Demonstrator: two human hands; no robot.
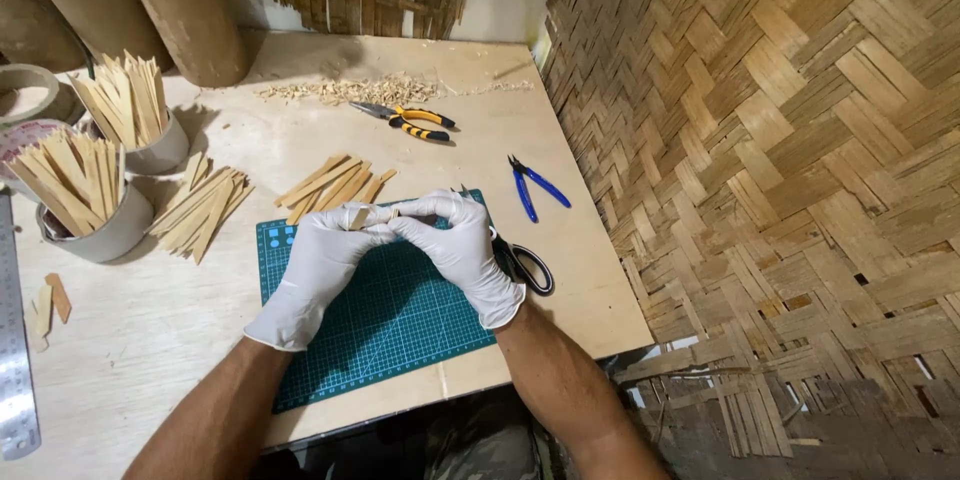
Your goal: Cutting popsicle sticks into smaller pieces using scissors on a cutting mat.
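At the centre of the frame, a person's white-gloved left hand point(318, 262) and right hand point(455, 243) meet above a green cutting mat point(385, 325), fingertips pinched together on a small bamboo strip point(360, 217). Black-handled scissors point(522, 262) lie just right of the right hand. Loose bamboo strips point(335, 184) lie above the mat, with blue pliers point(535, 187) further right.
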